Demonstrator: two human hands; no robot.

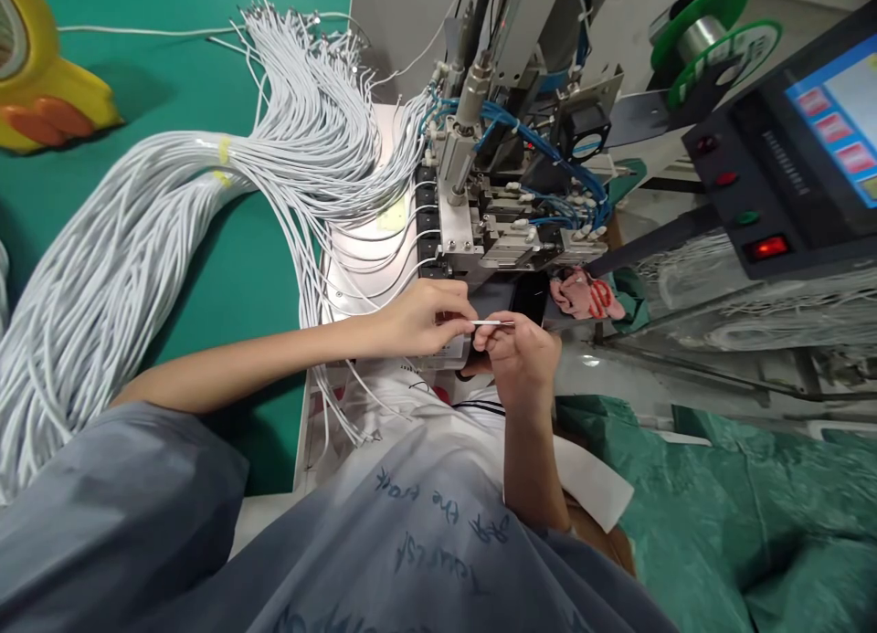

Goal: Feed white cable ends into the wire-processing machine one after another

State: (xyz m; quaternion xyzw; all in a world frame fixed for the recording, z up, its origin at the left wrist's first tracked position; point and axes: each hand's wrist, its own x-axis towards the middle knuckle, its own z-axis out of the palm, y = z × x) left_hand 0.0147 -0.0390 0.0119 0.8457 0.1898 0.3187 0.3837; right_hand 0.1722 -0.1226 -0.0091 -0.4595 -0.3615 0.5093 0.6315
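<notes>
In front of my body, my left hand (435,315) pinches a short visible length of white cable (488,322) between thumb and fingers. My right hand (522,352) is palm up, its fingertips closed around the far end of that cable, where thin, darker wire ends seem to show. Just beyond the hands stands a metal machine (458,217) with blue air tubes. Several white cables run into the row of black blocks (428,220) along its left side. The rest of the held cable is hidden behind my left hand.
A big bundle of white cables (157,185), tied with yellow bands, lies on the green mat (171,12). A yellow duck-shaped object (55,76) sits at far left. To the right are a control panel (774,176), a green wire spool (713,44), a pink cloth (582,295) and green sheeting (719,514).
</notes>
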